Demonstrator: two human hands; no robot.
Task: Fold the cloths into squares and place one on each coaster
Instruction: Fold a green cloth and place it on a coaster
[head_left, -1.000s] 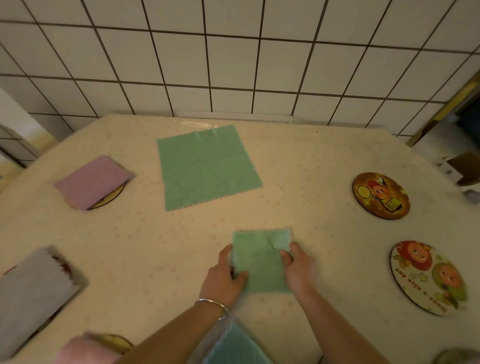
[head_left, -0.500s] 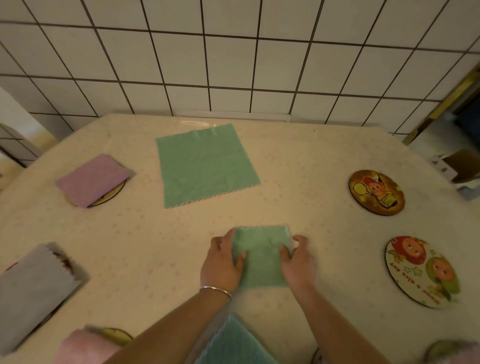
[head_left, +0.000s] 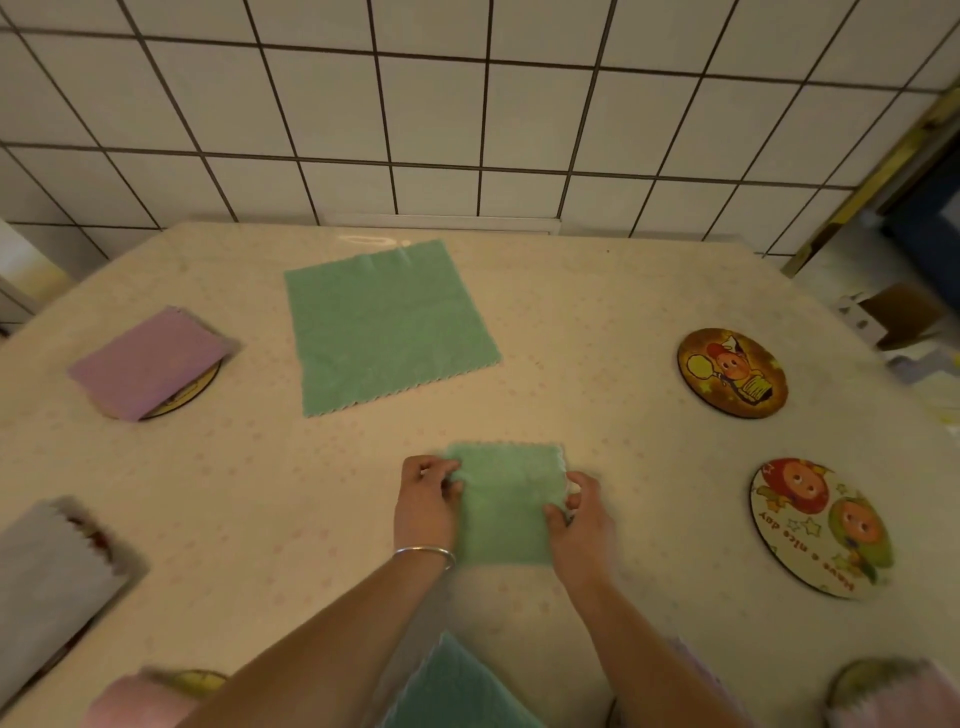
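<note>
A folded green cloth (head_left: 506, 501) lies on the table in front of me. My left hand (head_left: 426, 506) pinches its left edge and my right hand (head_left: 579, 519) pinches its right edge. A larger green cloth (head_left: 387, 325) lies flat and unfolded farther back. Two bare cartoon coasters sit at the right: a dark one (head_left: 732, 371) and a pale one (head_left: 821, 525). A folded purple cloth (head_left: 148, 361) covers a coaster at the left. A folded grey cloth (head_left: 49, 577) covers another at the near left.
A teal cloth (head_left: 457, 691) lies at the near edge between my arms. A pink cloth (head_left: 140, 699) rests on a coaster at the bottom left, and another pinkish cloth (head_left: 898, 696) at the bottom right. A tiled wall (head_left: 467, 114) stands behind the table (head_left: 597, 322).
Both hands slid up along the folded green cloth's sides, from its lower part to its upper edges. The cloth stays on the table.
</note>
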